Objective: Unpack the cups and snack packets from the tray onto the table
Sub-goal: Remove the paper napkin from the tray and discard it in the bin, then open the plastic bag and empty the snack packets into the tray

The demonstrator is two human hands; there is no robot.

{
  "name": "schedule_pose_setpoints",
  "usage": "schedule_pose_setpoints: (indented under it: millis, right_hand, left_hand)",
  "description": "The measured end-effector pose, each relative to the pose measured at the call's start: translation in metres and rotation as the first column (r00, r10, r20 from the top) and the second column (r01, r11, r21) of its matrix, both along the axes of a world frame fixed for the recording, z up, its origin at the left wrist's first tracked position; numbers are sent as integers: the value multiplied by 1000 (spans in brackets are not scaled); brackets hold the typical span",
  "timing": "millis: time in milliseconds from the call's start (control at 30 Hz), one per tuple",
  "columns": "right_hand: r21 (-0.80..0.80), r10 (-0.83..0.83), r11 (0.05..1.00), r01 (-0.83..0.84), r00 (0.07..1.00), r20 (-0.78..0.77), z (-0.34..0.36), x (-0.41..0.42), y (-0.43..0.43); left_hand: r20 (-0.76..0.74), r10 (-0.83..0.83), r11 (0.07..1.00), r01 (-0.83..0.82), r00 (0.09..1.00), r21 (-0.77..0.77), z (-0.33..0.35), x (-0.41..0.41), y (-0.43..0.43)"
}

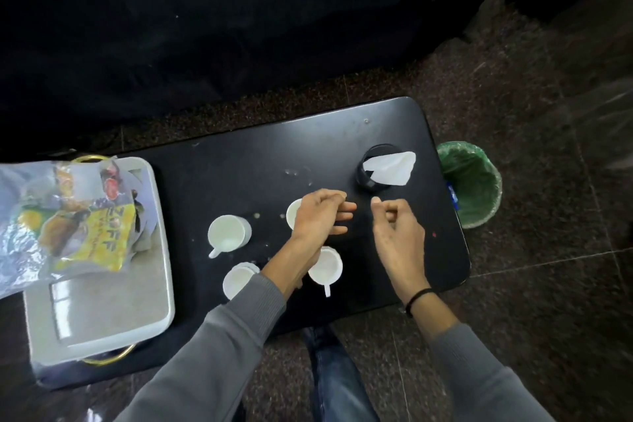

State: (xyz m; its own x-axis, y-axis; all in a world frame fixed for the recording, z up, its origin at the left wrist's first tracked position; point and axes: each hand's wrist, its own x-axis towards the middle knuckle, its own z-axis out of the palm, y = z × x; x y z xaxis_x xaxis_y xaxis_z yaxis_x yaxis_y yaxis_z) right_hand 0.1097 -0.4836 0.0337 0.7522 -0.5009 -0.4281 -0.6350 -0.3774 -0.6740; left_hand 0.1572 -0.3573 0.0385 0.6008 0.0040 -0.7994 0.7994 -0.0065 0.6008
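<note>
I see 4 white cups on the black table (428, 250): one cup with its handle toward me (228, 234), a front-left cup (238, 279), a front cup (327, 265) beside the left wrist, and a far cup (293, 212) half hidden under my left hand (317, 217). That hand lies over the far cup's rim with fingers stretched out; I cannot tell whether it grips the cup or only rests there. My right hand (394, 226) hovers just beside it, fingers loosely curled, holding nothing. The snack packets (85, 216) are on the tray (102, 319) at the left end. My judgement: release the far cup upright, clear of the dark tissue holder (376, 166), lift straight away without knocking the front cup, then reach for the packets.
</note>
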Motion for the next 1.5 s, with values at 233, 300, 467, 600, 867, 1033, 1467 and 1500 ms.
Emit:
schedule_pose_setpoints:
  millis: [233,300,467,600,867,1033,1467,1500]
  right_hand:
    - [75,212,975,-211,977,-6,2,5,79]
    - [66,276,959,-276,961,10,1,6,109]
    - [107,408,907,-408,913,18,-2,5,188]
    - [119,499,858,-499,866,32,-3,4,255]
    - [117,636,764,-635,771,33,-11,8,387]
    - [155,699,705,-692,715,9,-19,16,453]
    - [164,751,651,-741,660,-2,-17,23,524]
    - [165,756,645,-746,654,-1,-15,23,524]
  left_hand:
    - [52,93,995,-94,994,23,0,-15,74]
    - [77,118,992,-122,990,45,-2,-22,104]
    - [107,189,976,-199,976,92,-6,-42,186]
    - [121,273,951,-286,954,116,-3,-58,256]
    - [195,227,888,-285,954,361,2,-83,398]
    - [321,18,694,-243,947,678,1,-94,465]
    - [12,66,736,-56,998,675,-39,-87,570]
    - [37,105,762,-104,994,639,-39,-87,572]
